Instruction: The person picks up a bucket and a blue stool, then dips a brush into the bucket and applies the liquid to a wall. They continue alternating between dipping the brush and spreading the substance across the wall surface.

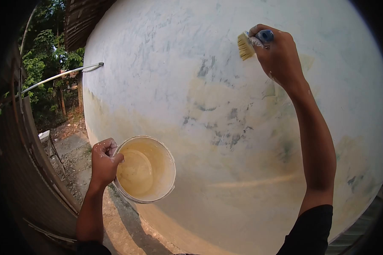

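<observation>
My right hand (278, 53) is closed round a wide brush (246, 46) with a blue handle end; its pale yellow bristles point down and left at the upper part of the wall. Whether they touch the surface, I cannot tell. White smears mark my fingers. At the lower left, my left hand (106, 160) grips the rim of a round white bucket (168, 170), which is tilted toward me and has a yellowish wet-looking inside. The whitish wall (157, 93) fills most of the view, with grey, greenish and yellow patches.
A pale pole (64, 74) reaches to the wall at the upper left, below a roof edge (83, 21). Green trees (40, 55) stand behind it. Corrugated sheeting (25, 170) runs down the left side, beside rubble and a concrete strip (127, 221) along the wall.
</observation>
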{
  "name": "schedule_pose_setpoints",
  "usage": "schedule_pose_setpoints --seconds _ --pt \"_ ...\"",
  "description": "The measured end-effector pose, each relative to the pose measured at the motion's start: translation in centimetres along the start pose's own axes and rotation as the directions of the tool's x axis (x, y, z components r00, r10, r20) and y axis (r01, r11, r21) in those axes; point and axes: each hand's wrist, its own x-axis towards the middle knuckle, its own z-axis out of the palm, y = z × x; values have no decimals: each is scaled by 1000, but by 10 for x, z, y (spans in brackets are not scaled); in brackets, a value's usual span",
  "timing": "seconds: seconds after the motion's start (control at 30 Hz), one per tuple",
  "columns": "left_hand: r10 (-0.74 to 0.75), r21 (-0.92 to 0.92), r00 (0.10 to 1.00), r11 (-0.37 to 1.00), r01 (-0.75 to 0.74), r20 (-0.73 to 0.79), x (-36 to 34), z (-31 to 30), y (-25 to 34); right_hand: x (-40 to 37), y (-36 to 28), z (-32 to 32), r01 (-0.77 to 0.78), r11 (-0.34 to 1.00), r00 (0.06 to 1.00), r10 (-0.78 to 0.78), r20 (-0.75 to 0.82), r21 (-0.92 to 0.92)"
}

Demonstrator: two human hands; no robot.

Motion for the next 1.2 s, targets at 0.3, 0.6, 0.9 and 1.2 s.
schedule_pose_setpoints --seconds 0.3,0.6,0.9,1.2 --pt "-14 -35 997 999 16 70 -5 13 -6 -134 -48 86 630 684 775 -523 355 -368" --pt "-51 -131 997 990 59 62 -51 35 -35 -209 -118 53 -192 842 801 -163 576 505" --pt "-195 -123 979 972 202 63 -102 70 -60 -312 -132 56 -487 518 762 -142 632 703" --pt "-243 -100 967 963 250 77 -161 117 -89 -451 -171 99 -753 268 635 55 770 601"
